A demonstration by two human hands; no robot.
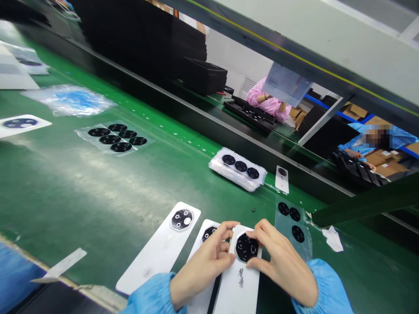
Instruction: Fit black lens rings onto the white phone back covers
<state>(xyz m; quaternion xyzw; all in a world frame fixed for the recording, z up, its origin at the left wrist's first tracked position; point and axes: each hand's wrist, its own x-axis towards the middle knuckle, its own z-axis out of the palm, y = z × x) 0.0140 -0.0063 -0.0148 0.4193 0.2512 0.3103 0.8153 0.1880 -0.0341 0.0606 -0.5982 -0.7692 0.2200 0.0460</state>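
A white panel [236,290] with dark lettering lies at the lower middle, a black round camera-cover piece [246,247] on its upper end. My right hand [278,257] has thumb and index finger on the right edge of the black piece. My left hand [207,264] holds the panel's left edge, its fingers bent around that side. Beneath my left wrist is a second white panel [195,252], partly hidden. To the left lies a third, longer white panel [157,250] with a black camera circle.
Right of my hands is a clear sheet [284,224] with black discs. Behind lies a stack of sheets [235,179]; further left, another disc sheet [114,138] and a plastic bag [70,100]. A green post [366,198] slants at right. People work beyond the dark rail.
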